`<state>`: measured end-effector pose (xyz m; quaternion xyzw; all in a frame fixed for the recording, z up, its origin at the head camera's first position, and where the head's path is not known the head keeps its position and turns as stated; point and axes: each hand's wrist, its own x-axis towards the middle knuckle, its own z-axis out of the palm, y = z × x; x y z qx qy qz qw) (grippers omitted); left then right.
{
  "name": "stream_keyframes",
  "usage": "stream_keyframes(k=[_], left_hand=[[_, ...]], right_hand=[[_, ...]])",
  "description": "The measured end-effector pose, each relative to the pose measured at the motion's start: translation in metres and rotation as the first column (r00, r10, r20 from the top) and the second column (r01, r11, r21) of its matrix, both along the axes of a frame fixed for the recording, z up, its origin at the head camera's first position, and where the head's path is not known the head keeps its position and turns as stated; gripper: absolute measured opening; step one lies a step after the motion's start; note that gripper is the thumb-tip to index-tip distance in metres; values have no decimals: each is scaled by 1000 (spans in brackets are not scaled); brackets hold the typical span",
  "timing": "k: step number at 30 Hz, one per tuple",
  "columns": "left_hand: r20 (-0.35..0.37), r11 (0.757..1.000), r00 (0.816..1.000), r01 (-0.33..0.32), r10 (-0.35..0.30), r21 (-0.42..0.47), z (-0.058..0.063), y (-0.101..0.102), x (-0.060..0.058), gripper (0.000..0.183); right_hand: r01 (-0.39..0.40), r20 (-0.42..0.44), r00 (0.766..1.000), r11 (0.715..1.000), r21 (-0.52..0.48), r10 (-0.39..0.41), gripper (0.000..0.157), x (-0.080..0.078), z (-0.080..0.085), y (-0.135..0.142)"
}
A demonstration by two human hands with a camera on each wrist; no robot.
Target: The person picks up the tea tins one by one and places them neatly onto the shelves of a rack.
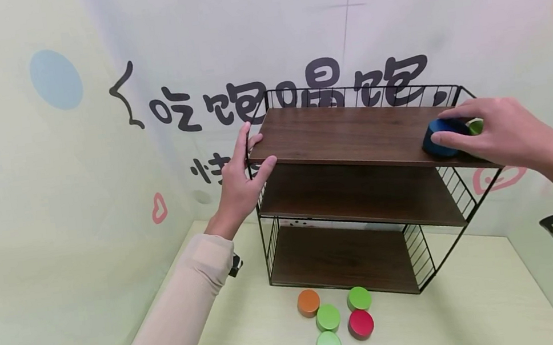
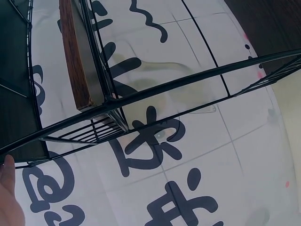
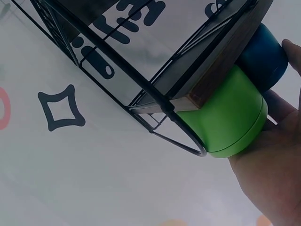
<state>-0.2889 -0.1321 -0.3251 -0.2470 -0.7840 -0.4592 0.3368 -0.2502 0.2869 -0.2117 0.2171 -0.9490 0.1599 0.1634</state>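
A black wire shelf rack (image 1: 353, 162) with three dark brown wooden boards stands on the table. My left hand (image 1: 242, 179) grips its upper left corner, thumb at the front edge of the top board and fingers about the side wire. On the right end of that board, my right hand (image 1: 496, 125) holds a short blue round container (image 1: 437, 140) between thumb and fingers. Right beside it is a green round container (image 3: 230, 117), partly hidden by the hand in the head view. In the left wrist view only a finger (image 2: 7, 181) shows, at the rack's wire.
In front of the rack on the table (image 1: 255, 336) lie more round containers: an orange one (image 1: 308, 302), a red one (image 1: 361, 323) and several green ones (image 1: 328, 317). Behind hangs a pale printed cloth (image 1: 187, 34) with black lettering. Wire railings edge the boards.
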Motion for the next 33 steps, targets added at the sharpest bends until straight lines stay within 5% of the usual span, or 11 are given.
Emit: stream_keyframes(k=[17,25,33], left_hand=[[5,1000,1000,-5,5,3,-1,-1,2,73],[5,1000,1000,0,0,-2,-2,0,1,74],[-1,1000,1000,-4,4,1,-1,0,0,73]], right_hand=[[9,5,1000,999,-33,-9,49,1,-5,0],[40,51,998,988,-146,-33,58,13,4,2],[-51,-130,991,981,-186,27,48,31,5,-2]])
